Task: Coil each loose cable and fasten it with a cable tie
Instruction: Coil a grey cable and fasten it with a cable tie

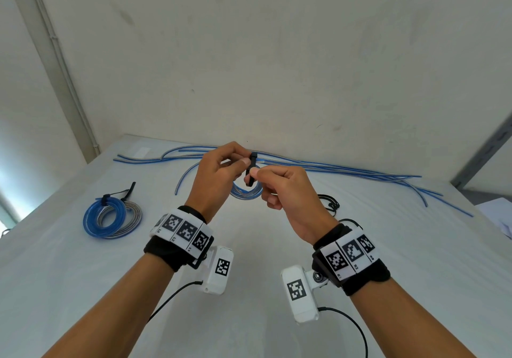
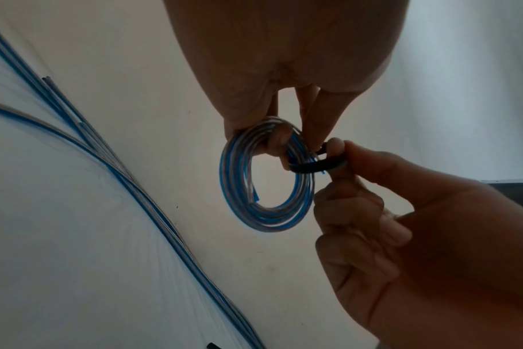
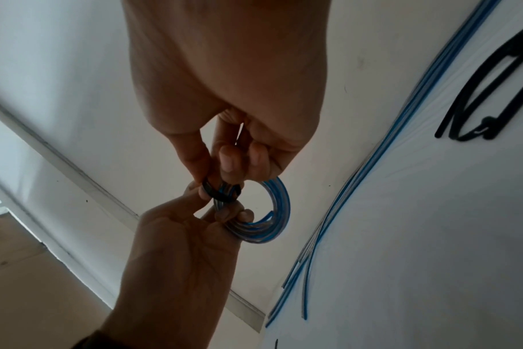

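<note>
The small blue-and-clear cable coil hangs in the air between the two hands, above the white table and in front of the wall. The left hand pinches the coil's upper edge, fingers curled round the bundled turns, so the ring hangs below that grip with its opening facing the wrist cameras. A black cable tie is wrapped across the bundle just beside that grip, and the right hand pinches the tie between thumb and forefinger, its other fingers curled in. In the head view the tie's strap stands roughly upright between the two thumbs, crossing the run of the cable. Tightening probably calls for a pull by the right hand, the nearer one to the strap's end, while the left steadies the coil.

Whether the strap has passed through its head is hidden by the fingertips. Most of the coil is covered by the hands in the head view.

To the left lies a larger tied coil; loose blue cables run along the table's far edge, and spare black ties lie to the right.
</note>
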